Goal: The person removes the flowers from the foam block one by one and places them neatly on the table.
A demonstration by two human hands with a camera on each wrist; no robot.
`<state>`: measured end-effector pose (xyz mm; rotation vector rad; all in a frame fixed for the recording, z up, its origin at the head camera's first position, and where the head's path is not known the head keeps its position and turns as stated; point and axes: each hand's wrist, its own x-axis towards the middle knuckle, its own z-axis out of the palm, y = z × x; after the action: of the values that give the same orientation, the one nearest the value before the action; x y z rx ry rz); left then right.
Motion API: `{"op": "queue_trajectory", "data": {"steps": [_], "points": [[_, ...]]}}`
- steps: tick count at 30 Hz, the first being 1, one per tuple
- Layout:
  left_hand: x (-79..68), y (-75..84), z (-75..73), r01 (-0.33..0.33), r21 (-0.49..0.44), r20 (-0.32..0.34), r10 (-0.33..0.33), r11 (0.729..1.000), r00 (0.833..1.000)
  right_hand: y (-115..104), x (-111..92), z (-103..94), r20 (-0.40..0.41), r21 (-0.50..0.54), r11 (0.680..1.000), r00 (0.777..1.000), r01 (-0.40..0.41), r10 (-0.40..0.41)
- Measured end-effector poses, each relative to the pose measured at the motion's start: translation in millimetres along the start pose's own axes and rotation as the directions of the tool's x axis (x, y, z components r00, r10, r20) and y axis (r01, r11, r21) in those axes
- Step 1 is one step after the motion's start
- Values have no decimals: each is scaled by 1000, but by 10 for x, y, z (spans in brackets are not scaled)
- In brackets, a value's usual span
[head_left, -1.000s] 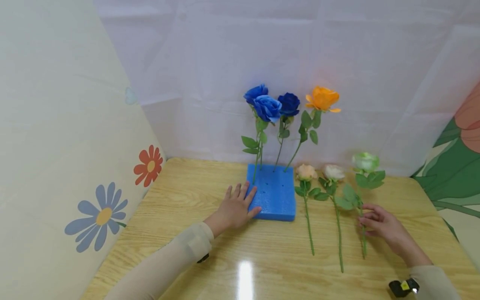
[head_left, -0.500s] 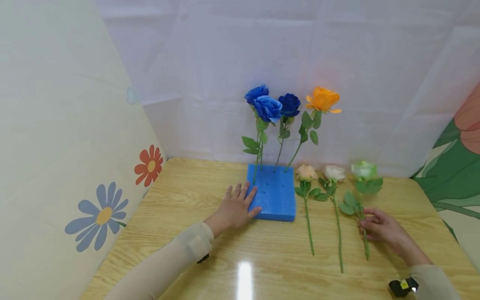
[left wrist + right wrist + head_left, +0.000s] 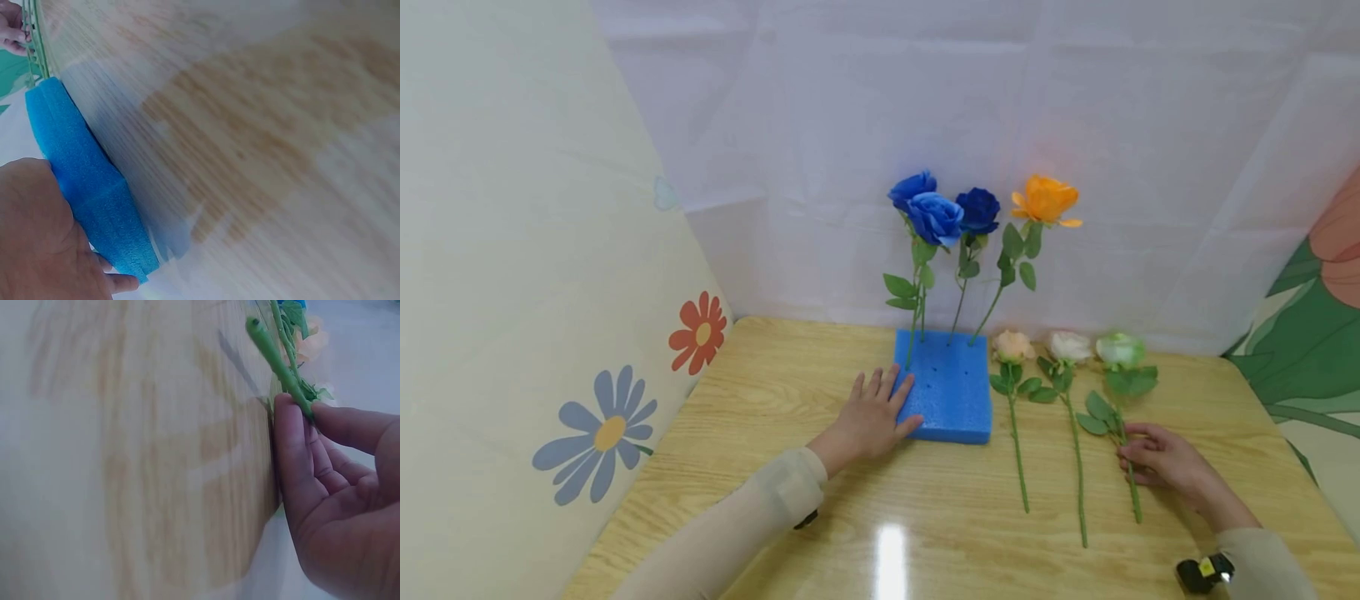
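At right, the right hand [image 3: 1167, 461] pinches a seemingly pale green rose [image 3: 1120, 351], its stem's end face [image 3: 254, 323] clear only from the right wrist, while the foam block [image 3: 955, 400] under the spread left hand [image 3: 867, 422] holds three blue roses [image 3: 936, 217] and an orange rose [image 3: 1047, 199], their blossoms visible only from the head.

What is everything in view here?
Table: one, light wood, below
Block: one, blue, on table
Blue roses: three, blue, standing in block
Orange rose: one, orange, standing in block
Peach rose: one, peach, right of block
White rose: one, whitish, right of peach
Green rose: one, pale green, rightmost
Cloth: one, white, behind table
Wall flowers: three, grey-blue, red, pink, at sides
Devices: two, black, at wrists
Sleeves: two, beige, on arms
Left hand: one, on block
Right hand: one, pinching green stem
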<state>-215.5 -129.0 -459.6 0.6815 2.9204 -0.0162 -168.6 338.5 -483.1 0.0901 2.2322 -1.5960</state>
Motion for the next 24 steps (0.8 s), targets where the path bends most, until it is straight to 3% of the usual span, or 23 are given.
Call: {"op": "queue_trajectory", "data": {"steps": [24], "points": [[1, -5, 17, -8, -19, -21, 8, 1000, 1000, -26, 22, 13, -27, -72, 997, 999, -24, 22]]}}
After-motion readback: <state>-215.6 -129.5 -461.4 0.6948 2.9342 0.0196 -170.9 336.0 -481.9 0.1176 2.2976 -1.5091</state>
